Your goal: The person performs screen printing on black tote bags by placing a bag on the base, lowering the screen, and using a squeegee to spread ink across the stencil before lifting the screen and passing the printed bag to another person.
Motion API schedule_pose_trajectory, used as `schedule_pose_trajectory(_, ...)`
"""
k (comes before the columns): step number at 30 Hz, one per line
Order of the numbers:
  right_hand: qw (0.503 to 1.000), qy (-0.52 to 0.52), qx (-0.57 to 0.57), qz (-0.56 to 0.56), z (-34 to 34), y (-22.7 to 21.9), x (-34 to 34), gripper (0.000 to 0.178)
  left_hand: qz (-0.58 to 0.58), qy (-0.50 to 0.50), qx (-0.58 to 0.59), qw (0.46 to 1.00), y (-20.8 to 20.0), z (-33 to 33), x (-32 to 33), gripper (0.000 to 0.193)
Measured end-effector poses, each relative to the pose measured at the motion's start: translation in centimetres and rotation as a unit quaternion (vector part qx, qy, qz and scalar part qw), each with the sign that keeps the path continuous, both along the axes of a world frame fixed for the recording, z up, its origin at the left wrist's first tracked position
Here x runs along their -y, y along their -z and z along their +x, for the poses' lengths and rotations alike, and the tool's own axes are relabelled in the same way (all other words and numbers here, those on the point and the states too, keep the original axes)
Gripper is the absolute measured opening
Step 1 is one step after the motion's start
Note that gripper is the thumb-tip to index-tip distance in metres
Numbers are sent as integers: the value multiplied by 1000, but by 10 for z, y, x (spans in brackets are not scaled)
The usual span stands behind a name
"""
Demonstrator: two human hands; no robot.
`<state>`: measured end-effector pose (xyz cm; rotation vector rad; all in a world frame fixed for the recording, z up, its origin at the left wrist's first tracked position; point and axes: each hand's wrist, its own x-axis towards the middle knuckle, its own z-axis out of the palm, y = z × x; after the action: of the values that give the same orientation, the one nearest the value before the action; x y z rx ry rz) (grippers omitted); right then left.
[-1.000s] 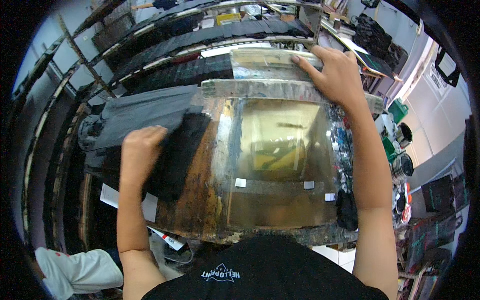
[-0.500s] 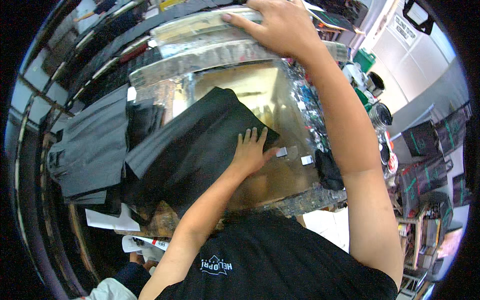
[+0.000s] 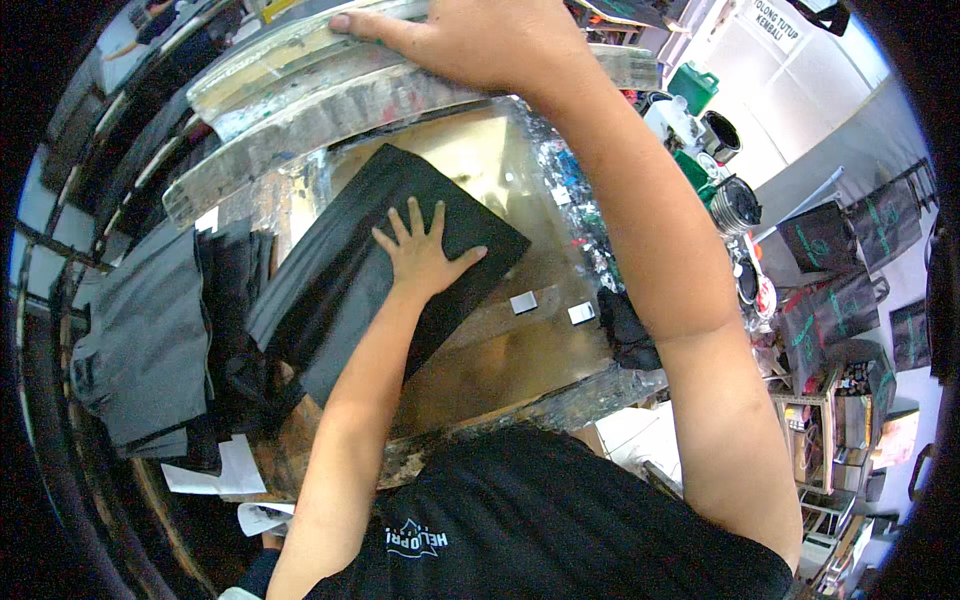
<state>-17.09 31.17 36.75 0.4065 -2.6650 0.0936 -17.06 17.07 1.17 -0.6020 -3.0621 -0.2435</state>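
Observation:
A black fabric piece, like a flat bag (image 3: pixel 325 275), lies askew on a shiny brownish board (image 3: pixel 480 370). My left hand (image 3: pixel 424 260) rests on it, fingers spread and palm down. Above the board's far side, a paint-stained wooden screen frame (image 3: pixel 300 135) is tilted up. My right hand (image 3: pixel 500 45) holds its upper part, with the thumb along the near face; the other fingers are cut off by the picture's top edge. Two small whitish tabs, one (image 3: pixel 523 302) nearer the fabric and another (image 3: pixel 581 314) further right, sit on the board.
A stack of dark fabric bags (image 3: pixel 145 335) lies to the left, near a white sheet (image 3: pixel 225 468). Paint cans (image 3: pixel 736 203) and a green jerrycan (image 3: pixel 692 88) stand at the right. Printed black bags (image 3: pixel 818 238) hang further right. Part of another person shows at the lower left.
The black fabric has shifted and lies flatter on the board. My left hand has moved from its right corner to its upper middle, fingers wider apart. The whole view has turned slightly.

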Motion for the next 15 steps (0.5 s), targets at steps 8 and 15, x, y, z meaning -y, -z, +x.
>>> schedule_pose_trajectory(8,1000,-6,-7,5,-9,4,-4,74,-8,90,-17,996,-3,-30,-49,127)
schedule_pose_trajectory(15,998,32,-30,-33,-10,11,2,69,388,134,22,912,-7,7,-6,100)
